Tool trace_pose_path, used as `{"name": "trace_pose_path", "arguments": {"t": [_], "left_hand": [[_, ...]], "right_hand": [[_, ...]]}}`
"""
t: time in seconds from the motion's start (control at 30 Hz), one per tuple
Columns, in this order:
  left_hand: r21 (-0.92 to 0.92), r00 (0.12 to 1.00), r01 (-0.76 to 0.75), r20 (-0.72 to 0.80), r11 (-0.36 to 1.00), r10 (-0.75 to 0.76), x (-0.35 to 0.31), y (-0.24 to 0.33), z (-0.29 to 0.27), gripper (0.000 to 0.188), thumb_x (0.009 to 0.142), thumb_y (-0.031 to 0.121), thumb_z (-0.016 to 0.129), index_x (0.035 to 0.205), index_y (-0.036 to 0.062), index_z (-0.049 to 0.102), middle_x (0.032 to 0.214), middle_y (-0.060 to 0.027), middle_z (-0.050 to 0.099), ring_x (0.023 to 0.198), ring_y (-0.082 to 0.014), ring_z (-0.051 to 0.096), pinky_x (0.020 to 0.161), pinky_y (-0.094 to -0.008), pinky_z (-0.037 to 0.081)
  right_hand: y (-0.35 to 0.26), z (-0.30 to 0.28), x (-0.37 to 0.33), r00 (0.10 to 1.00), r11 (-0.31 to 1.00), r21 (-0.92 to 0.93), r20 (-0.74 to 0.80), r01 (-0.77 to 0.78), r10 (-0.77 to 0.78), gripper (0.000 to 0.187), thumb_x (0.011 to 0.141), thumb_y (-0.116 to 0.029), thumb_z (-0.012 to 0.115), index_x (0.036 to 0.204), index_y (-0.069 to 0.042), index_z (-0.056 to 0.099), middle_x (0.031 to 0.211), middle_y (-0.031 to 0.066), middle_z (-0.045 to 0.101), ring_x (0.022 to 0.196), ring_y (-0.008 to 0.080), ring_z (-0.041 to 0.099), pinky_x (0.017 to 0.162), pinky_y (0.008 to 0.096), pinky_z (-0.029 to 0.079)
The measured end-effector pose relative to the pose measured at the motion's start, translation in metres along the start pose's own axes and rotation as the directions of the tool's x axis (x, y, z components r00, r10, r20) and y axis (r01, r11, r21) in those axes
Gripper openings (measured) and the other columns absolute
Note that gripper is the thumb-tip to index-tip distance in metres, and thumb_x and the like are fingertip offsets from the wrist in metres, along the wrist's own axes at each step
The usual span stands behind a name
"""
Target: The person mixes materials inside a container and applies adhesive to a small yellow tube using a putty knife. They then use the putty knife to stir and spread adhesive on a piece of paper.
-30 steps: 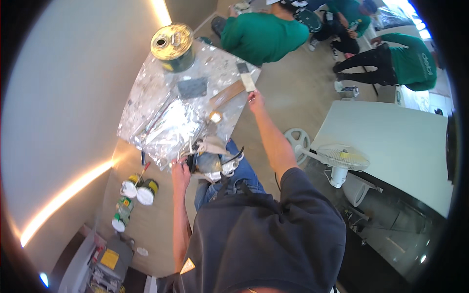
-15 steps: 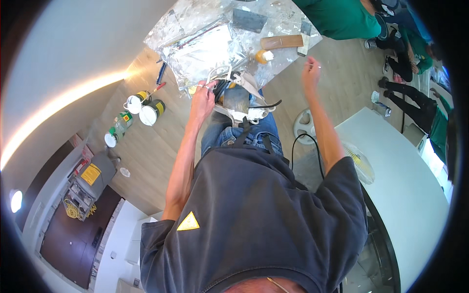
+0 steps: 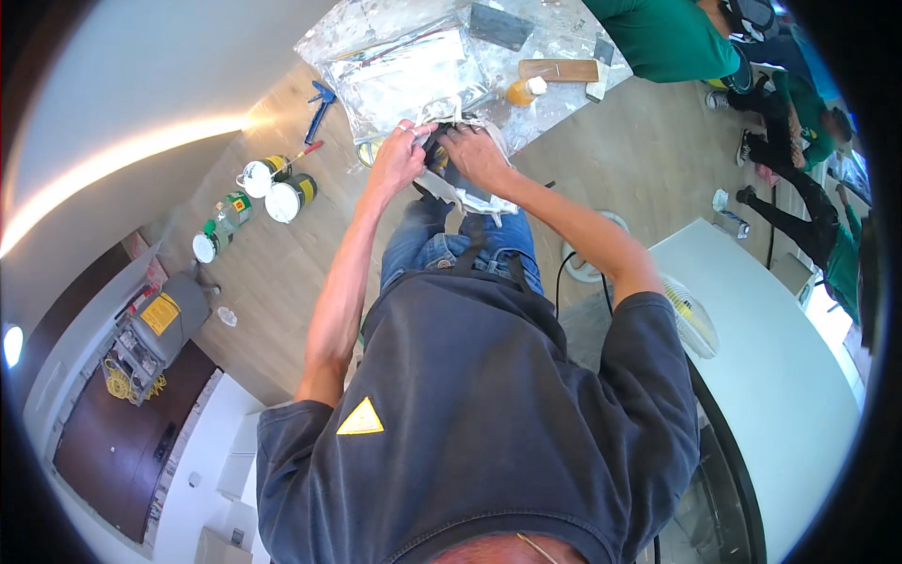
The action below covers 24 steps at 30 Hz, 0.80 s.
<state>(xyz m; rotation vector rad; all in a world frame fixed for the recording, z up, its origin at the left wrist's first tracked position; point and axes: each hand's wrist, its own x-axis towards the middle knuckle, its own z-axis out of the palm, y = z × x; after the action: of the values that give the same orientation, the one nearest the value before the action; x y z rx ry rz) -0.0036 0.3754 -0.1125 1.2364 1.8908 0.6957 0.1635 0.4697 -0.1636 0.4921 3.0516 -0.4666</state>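
We note the white bag point(image 3: 457, 194) at the near edge of the tabletop point(image 3: 564, 96), above the knees; its support is unclear. Left hand point(image 3: 398, 162): fingers curled at its rim, grip uncertain. Right hand point(image 3: 477, 158): fingers dip into the opening, tips hidden, so we cannot tell whether they pinch anything. Risks, we judge: rummaging could tip the bag and spill its contents; an elbow could knock the amber bottle point(image 3: 520, 92). Labels: yellow shirt triangle point(image 3: 361, 417), yellow machine sticker point(image 3: 161, 314); we find no legible writing.
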Motion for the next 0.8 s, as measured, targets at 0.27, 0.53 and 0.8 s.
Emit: {"name": "trace_pose_path", "arguments": {"t": [0.27, 0.53, 0.8], "left_hand": [[0.064, 0.984, -0.095, -0.143, 0.993, 0.103, 0.002, -0.022, 0.013, 0.049, 0.080, -0.001, 0.047, 0.122, 0.0105, 0.068, 0.095, -0.0154, 0.055, 0.081, -0.0305, 0.060, 0.074, -0.0386, 0.047], [0.071, 0.986, -0.098, -0.127, 0.993, 0.107, -0.001, -0.020, 0.009, 0.049, 0.081, -0.001, 0.047, 0.123, 0.0116, 0.067, 0.096, -0.0156, 0.054, 0.079, -0.0307, 0.059, 0.072, -0.0390, 0.047], [0.075, 0.990, -0.113, -0.071, 0.991, 0.118, -0.004, -0.008, 0.003, 0.050, 0.082, 0.000, 0.046, 0.127, 0.0122, 0.065, 0.099, -0.0151, 0.055, 0.078, -0.0304, 0.058, 0.073, -0.0385, 0.047]], "right_hand": [[0.010, -0.003, -0.037, 0.991, 0.991, -0.007, 0.029, 0.135, -0.134, 0.019, 0.082, -0.015, 0.056, 0.093, -0.008, 0.070, 0.106, 0.0064, 0.064, 0.106, 0.0229, 0.058, 0.095, 0.0359, 0.046], [0.012, -0.013, -0.031, 0.968, 0.976, -0.017, 0.135, 0.216, -0.212, 0.015, 0.084, -0.014, 0.055, 0.092, -0.008, 0.067, 0.102, 0.0085, 0.067, 0.098, 0.0227, 0.065, 0.091, 0.0362, 0.048], [0.014, 0.006, -0.021, 0.980, 0.982, -0.037, 0.078, 0.185, -0.182, 0.017, 0.085, -0.015, 0.054, 0.094, -0.007, 0.067, 0.098, 0.0121, 0.069, 0.092, 0.0260, 0.068, 0.084, 0.0354, 0.052]]}}
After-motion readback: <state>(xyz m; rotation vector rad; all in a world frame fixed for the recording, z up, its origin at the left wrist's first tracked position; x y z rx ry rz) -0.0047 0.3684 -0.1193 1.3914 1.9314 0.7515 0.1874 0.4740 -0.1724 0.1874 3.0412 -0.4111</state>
